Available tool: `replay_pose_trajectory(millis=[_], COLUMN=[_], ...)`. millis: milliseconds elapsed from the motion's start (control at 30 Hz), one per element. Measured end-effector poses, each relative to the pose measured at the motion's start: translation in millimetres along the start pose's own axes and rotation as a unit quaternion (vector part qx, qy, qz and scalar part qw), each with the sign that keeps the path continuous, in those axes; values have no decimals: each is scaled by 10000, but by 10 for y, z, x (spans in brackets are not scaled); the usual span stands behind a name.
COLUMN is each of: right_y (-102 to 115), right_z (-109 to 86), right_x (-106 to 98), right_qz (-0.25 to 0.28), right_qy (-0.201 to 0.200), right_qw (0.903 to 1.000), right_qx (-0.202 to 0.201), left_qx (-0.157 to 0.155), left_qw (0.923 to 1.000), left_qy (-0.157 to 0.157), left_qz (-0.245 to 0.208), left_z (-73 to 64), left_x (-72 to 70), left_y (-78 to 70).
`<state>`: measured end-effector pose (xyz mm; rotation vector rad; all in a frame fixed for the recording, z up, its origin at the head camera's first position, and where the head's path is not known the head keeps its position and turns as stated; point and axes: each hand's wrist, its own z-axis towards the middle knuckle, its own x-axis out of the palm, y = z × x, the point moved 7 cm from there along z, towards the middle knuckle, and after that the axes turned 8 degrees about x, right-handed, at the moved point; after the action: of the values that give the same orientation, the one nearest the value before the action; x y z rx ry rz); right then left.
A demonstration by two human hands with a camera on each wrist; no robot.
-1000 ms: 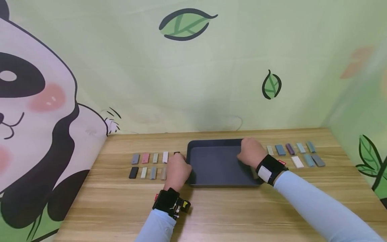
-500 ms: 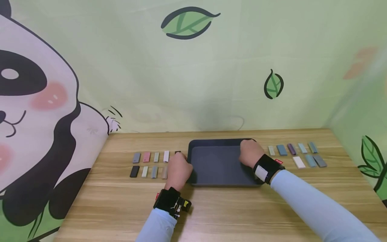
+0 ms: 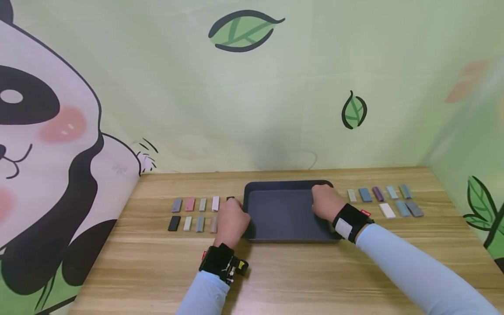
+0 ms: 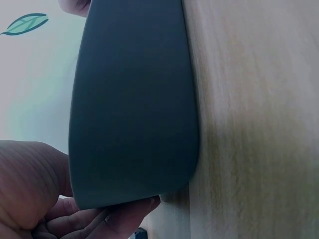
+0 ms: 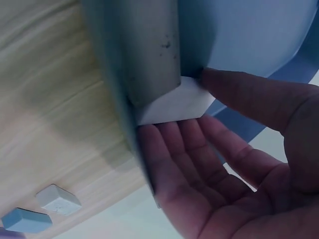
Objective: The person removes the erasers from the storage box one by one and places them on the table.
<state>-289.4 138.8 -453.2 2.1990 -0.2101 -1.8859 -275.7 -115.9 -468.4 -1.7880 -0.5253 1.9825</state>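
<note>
A dark grey rectangular tray (image 3: 277, 214) lies on the wooden table. My left hand (image 3: 232, 221) grips its left side; in the left wrist view the fingers (image 4: 124, 216) curl under the outside of the tray's wall. At the tray's right side is my right hand (image 3: 327, 201), inside the rim. The right wrist view has it pinching a white block (image 5: 177, 102) between thumb and fingers, against the inner side wall. A grey block (image 5: 152, 55) with dark specks lies along that same wall, end to end with the white one. From the head view, the right hand hides the white block.
Two rows of small blocks lie left of the tray, among them a pink block (image 3: 190, 204) and a black block (image 3: 174, 223). More stand to the right, including a purple block (image 3: 377, 194) and a white block (image 3: 387, 211). A leaf-printed backdrop (image 3: 252, 109) rises behind the table.
My right hand has shifted slightly towards me along the tray's right side, uncovering the far right corner. The left hand keeps its grip on the tray in the same place.
</note>
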Motion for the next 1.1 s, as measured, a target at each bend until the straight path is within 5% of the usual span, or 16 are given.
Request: replay_pose_trajectory(millis=[300, 600, 900, 1100], right_y=[-5, -112, -606, -1012], right_z=[-44, -121, -212, -300], right_x=[-42, -284, -654, -675], right_qz=[206, 629, 863, 910], right_qy=[-178, -254, -607, -584], right_qw=[9989, 9973, 9943, 9926], right_qx=[-386, -267, 185, 548], left_qx=[-9, 9, -81, -93], left_qw=[9998, 10000, 9999, 9998], left_qy=[87, 56, 128, 130], left_qz=[-160, -72, -63, -136], left_z=[-28, -18, -21, -22], left_x=[-8, -19, -2, -5], left_y=[-18, -33, -31, -45])
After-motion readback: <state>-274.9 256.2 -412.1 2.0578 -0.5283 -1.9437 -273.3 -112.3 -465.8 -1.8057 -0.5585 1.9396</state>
